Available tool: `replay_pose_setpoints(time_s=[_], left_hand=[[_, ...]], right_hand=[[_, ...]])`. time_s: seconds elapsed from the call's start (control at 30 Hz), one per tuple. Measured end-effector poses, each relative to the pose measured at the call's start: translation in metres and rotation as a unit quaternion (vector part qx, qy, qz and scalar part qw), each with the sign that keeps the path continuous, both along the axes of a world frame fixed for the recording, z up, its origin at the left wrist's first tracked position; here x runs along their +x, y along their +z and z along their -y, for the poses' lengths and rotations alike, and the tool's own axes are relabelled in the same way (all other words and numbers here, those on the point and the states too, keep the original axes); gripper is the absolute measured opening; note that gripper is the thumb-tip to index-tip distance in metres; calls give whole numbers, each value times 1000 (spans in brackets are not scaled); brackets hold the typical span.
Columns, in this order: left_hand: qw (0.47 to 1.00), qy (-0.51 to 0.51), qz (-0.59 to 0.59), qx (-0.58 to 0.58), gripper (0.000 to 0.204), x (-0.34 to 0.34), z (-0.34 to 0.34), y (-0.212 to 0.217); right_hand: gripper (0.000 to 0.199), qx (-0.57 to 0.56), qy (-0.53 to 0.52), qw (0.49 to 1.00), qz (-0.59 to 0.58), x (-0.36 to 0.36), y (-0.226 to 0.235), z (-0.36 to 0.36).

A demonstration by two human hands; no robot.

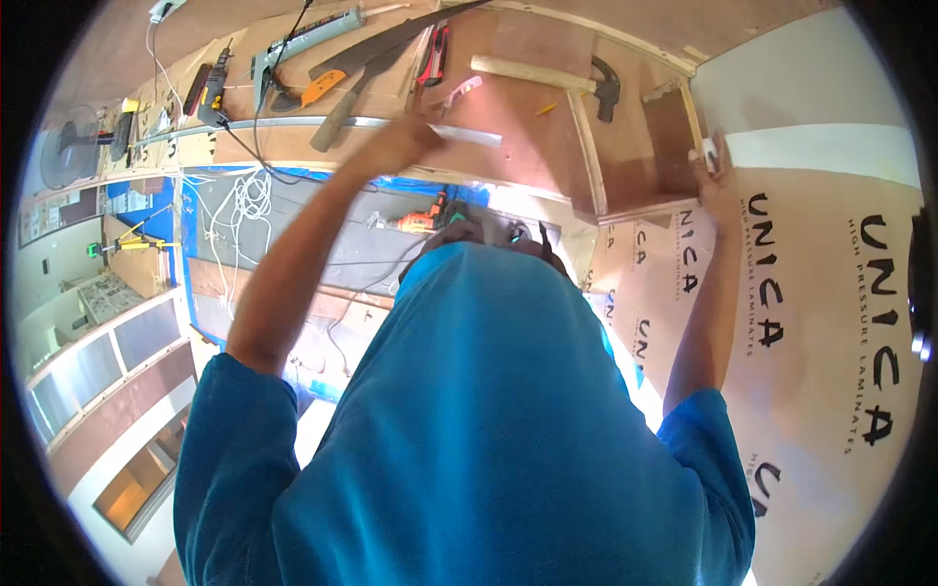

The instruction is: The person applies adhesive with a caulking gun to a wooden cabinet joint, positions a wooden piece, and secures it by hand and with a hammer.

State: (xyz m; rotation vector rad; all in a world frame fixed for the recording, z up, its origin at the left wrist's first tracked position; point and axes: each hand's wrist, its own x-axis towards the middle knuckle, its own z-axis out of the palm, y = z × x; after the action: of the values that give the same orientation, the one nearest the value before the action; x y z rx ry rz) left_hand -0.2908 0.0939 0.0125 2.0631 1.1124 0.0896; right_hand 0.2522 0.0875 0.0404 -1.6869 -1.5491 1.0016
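My left hand (408, 146) reaches over the long wooden workbench (269, 148), its fingers smeared by motion. A flat white strip (474, 136) lies right beside its fingertips; whether I grip it is unclear. Farther right, my right hand (713, 186) is at the corner of an open wooden box frame (640, 209), closed around a small white object (710, 153). Between the hands lie a claw hammer (606, 93) with a wooden handle, a yellow pencil (545, 109) and a small pinkish piece (461, 95). A red utility knife (435, 57) rests behind my left hand.
Back left on the bench are an orange-handled handsaw (324, 88), a caulking gun (311, 44), a drill (214, 93) and a long metal bar (264, 128). White cord (252, 195) and an orange power tool (420, 219) lie below. Printed laminate board (801, 293) stands right.
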Motion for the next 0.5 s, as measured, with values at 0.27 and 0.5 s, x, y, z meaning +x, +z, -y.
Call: replay_pose_setpoints(time_s=[0.27,0.5], left_hand=[[908,406,-97,-22,24,-259,-78,-12],[878,287,-137,356,36,-240,-134,-44]], right_hand=[[52,160,-142,971,104,-37,38,58],[36,152,-87,980,99,-126,63,68]])
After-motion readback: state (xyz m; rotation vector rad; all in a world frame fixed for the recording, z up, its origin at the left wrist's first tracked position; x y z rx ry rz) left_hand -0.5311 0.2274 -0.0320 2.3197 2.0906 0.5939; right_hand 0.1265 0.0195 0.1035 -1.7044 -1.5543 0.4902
